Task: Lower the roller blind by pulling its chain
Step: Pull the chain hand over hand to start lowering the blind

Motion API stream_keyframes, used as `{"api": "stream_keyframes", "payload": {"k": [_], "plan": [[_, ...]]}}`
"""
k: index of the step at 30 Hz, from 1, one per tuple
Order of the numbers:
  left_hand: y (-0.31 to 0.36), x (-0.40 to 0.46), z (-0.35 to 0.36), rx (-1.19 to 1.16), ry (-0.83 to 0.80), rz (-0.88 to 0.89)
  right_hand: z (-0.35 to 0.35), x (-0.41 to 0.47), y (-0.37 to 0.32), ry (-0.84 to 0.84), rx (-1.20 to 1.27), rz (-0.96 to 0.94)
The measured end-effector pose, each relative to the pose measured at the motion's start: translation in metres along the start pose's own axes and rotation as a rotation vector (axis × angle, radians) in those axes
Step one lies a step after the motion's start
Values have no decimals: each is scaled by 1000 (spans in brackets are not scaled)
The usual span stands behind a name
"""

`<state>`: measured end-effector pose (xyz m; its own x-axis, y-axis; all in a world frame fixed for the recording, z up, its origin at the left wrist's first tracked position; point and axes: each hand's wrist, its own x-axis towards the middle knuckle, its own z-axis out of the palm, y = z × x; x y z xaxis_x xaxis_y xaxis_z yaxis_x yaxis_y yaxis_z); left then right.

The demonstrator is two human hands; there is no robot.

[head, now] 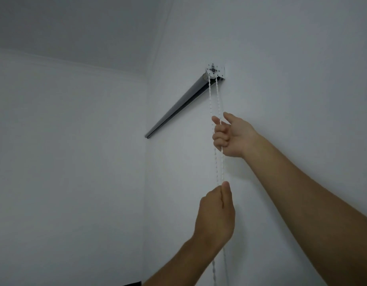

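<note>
A white bead chain (213, 104) is seen hanging in two strands from the bracket (215, 71) of a grey blind (183, 103) mounted high on the wall (281, 58). The chain is gripped higher up by the right hand (232, 135) and pinched lower down by the left hand (216, 211).

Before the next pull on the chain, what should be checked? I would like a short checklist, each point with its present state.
1. Right hand grips the chain: ok, three fingers are curled round a strand, the forefinger and thumb are stretched out.
2. Left hand grips the chain lower down: ok, thumb and fingers pinch it.
3. Both hands hold the same strand: cannot tell, the two strands run too close together.
4. Chain sits on the wheel at the bracket: ok, both strands hang from it.
5. Strands free of tangles between bracket and hands: ok, they run side by side.
6. Blind roller ready to unroll: cannot tell, only the tube shows, seen nearly end-on.
</note>
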<state>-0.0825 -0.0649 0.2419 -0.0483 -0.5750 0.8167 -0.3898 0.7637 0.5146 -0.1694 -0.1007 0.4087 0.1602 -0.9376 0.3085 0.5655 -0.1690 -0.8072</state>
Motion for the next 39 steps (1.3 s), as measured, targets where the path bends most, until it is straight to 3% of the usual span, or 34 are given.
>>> {"api": "stream_keyframes", "payload": {"k": [4, 14, 23, 30, 35, 39], "plan": [[-8, 1, -4, -58, 9, -17, -1, 9, 7, 90, -25, -137], [-3, 38, -34, -231, 30, -266, -19, -13, 32, 44, -67, -256], [27, 85, -46, -297, -102, -245, -22, -55, 91, 83, -246, -330], [46, 103, -42, -528, -168, -495, -38, -82, 145, 67, -362, -324], [46, 100, -32, -438, -42, -446, -46, -88, 144, 32, -397, -232], [44, 92, -28, -301, 28, -249, -47, -81, 128, 178, -524, -152]]}}
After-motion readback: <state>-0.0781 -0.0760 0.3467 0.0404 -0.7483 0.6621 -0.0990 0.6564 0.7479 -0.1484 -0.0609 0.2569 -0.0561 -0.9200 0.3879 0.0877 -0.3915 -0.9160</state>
